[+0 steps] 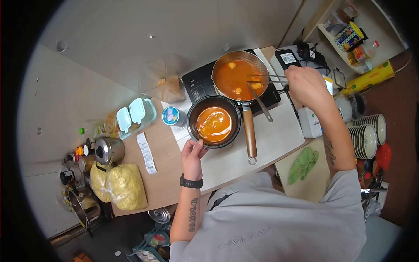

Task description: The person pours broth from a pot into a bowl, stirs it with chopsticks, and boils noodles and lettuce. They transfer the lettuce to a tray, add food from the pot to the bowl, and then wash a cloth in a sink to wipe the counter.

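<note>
While the left hand grips the bowl (orange liquid inside), the right hand clenches chopsticks in the one-o'clock pan.

no readable text, receipt print too small

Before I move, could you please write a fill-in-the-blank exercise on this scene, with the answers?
The bowl at the left hand is coloured ____.
Thin utensils reach from the ____ hand into the pan.
The pan's handle is coloured ____.
The dark band is on the ____ wrist.

Missing words: black; right; brown; left.
</note>
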Tool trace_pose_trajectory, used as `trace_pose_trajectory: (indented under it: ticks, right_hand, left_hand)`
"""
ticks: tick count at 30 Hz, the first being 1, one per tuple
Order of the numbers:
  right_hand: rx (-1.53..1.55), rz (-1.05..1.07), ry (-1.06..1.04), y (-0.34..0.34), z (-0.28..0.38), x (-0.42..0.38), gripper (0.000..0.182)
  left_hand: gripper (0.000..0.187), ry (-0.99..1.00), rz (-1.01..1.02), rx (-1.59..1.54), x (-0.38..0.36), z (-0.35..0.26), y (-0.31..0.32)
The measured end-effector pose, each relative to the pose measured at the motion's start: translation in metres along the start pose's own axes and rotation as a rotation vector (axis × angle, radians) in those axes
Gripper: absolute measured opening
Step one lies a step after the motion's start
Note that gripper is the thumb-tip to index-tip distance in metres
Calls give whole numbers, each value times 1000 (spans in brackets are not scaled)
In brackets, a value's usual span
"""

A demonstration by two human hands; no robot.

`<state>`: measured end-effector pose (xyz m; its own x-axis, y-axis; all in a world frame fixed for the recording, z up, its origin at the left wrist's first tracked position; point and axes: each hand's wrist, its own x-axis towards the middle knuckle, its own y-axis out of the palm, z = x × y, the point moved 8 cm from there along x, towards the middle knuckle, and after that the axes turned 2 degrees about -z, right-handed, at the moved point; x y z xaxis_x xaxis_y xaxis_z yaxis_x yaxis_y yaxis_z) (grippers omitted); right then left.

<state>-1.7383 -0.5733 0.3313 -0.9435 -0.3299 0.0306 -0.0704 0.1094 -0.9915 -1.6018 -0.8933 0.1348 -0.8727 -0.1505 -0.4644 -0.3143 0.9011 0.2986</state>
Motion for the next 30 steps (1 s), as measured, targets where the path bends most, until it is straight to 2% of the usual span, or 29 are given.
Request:
trace_pose_trajectory:
  ticks: [1,5,7,13,19,22,26,30]
  right_hand:
    - [-117,42,-17,7,-1,4,13]
    - [-154,105,-49,19,12,19,9]
    - [-174,230,-119,40,21,26,8]
    - [-135,77,-3,-1,-7,21,12]
    - [-43,71,140,24,-37,19,15]
    - [36,-25,130,19,-39,9,16]
    - [67,2,174,26,-42,4,18]
    - [231,-55,77,-4,-24,-13,16]
  left_hand:
    - [13,-5,4,-9,0,1,-1]
    - [13,-4,13,14,-2,-2,2]
    - [13,-1,10,5,-2,-3,2]
    - [13,14,14,-1,-3,-10,5]
    - [12,14,19,18,4,-12,3]
    - [13,27,11,1,4,-16,5]
    - [16,15,-9,28,7,-14,7]
    - [17,33,-7,25,8,-16,7]
